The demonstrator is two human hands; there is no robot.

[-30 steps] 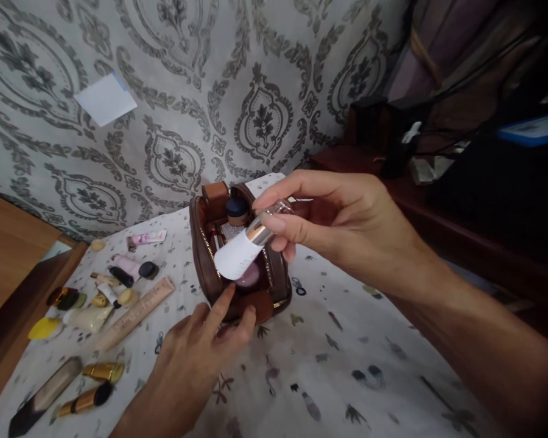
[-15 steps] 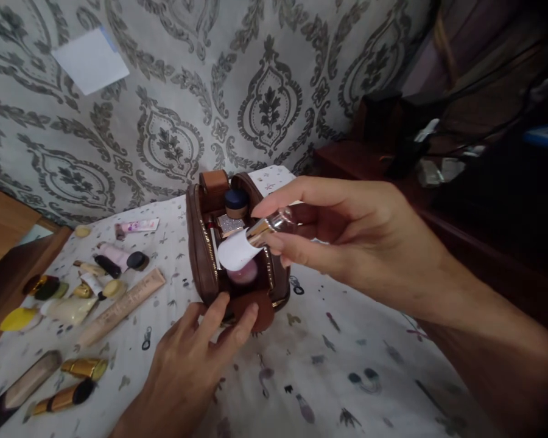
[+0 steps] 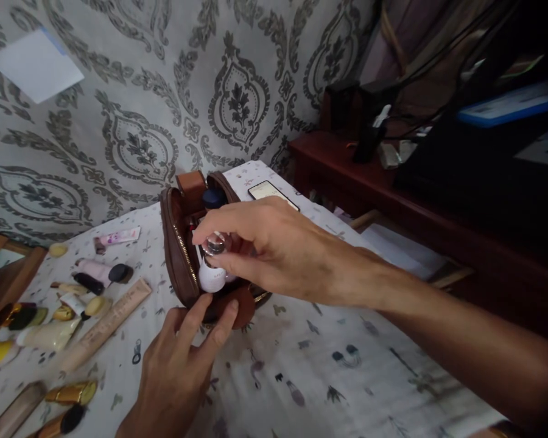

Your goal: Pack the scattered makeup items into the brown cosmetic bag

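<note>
A brown zip-up toiletry bag (image 3: pixel 178 243) stands unzipped on the patterned cloth. My right hand (image 3: pixel 274 249) is over its opening, thumb and fingers closed round the shiny cap of a small white bottle (image 3: pixel 212 277). The bottle points down into the bag, its lower end inside the mouth. My left hand (image 3: pixel 182 353) rests at the front of the bag, fingers spread and touching the brown front flap (image 3: pixel 237 309). Behind my right fingers a jar with a dark blue lid (image 3: pixel 214 198) shows inside; my hand covers most other contents.
On the left lie several cosmetics, among them a long beige tube (image 3: pixel 109 322), a pink tube (image 3: pixel 123 235) and a gold tube (image 3: pixel 72 393). A phone (image 3: pixel 271 191) lies behind my right hand. A dark red wooden desk (image 3: pixel 319 161) borders the right; a patterned wall (image 3: pixel 132 146) stands behind.
My right hand has lowered the bottle into the bag's mouth and tipped it more upright. My left hand stays on the bag. The view has swung right, bringing the phone into sight.
</note>
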